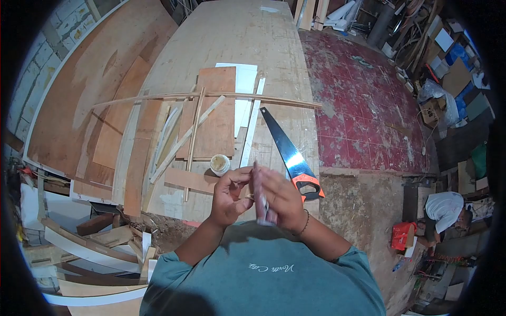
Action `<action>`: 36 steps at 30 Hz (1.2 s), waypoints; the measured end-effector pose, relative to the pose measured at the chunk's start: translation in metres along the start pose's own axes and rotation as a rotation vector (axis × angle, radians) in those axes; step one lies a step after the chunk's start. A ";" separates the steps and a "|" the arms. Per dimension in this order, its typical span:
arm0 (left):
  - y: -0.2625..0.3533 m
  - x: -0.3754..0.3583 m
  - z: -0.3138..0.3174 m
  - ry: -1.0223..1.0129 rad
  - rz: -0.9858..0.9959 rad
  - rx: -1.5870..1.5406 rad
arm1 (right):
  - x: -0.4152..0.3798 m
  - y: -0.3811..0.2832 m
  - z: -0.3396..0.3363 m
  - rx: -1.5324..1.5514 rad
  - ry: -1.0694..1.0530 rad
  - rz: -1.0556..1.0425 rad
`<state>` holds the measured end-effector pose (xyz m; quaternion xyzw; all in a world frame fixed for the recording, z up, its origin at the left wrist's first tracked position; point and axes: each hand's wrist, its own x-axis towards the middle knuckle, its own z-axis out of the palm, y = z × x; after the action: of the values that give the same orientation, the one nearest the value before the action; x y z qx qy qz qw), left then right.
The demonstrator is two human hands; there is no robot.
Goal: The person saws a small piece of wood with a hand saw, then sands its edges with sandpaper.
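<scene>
My left hand (230, 197) is in front of my chest, its fingers curled around a small piece too hidden to name. Beside it, my right hand (283, 203) is against a flat reddish-brown sheet (258, 195), which stands on edge between the two hands. A hand saw (287, 145) with an orange and black handle lies just right of my hands. An open round tub (220, 164) with a pale rim is left of them. Behind it are a brown wooden board (217, 113), a white panel (245, 95) and several thin wooden strips.
The plywood table (226, 31) extends away from me, with large brown sheets (79, 95) along its left. Wood offcuts (100, 253) are piled at lower left. A person (445, 210) crouches at right near a red bag (403, 235).
</scene>
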<state>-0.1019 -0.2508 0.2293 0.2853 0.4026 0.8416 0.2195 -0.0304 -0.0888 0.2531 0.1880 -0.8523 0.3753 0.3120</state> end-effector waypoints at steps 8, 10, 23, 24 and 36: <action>0.000 -0.003 -0.004 -0.036 0.048 0.114 | 0.002 -0.003 -0.004 -0.014 -0.091 -0.042; 0.001 -0.005 -0.007 -0.067 0.039 0.230 | -0.002 -0.014 0.002 0.046 -0.069 -0.217; 0.004 -0.002 -0.008 -0.092 0.115 0.146 | -0.001 0.006 0.012 0.046 -0.051 -0.103; 0.007 -0.004 -0.005 -0.052 0.104 0.174 | -0.003 0.002 0.011 0.056 -0.070 -0.161; 0.013 -0.007 -0.010 -0.029 0.044 0.358 | 0.007 0.011 0.007 0.066 -0.103 -0.054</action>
<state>-0.1046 -0.2684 0.2330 0.3409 0.5363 0.7569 0.1526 -0.0443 -0.0876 0.2490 0.2405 -0.8490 0.3844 0.2713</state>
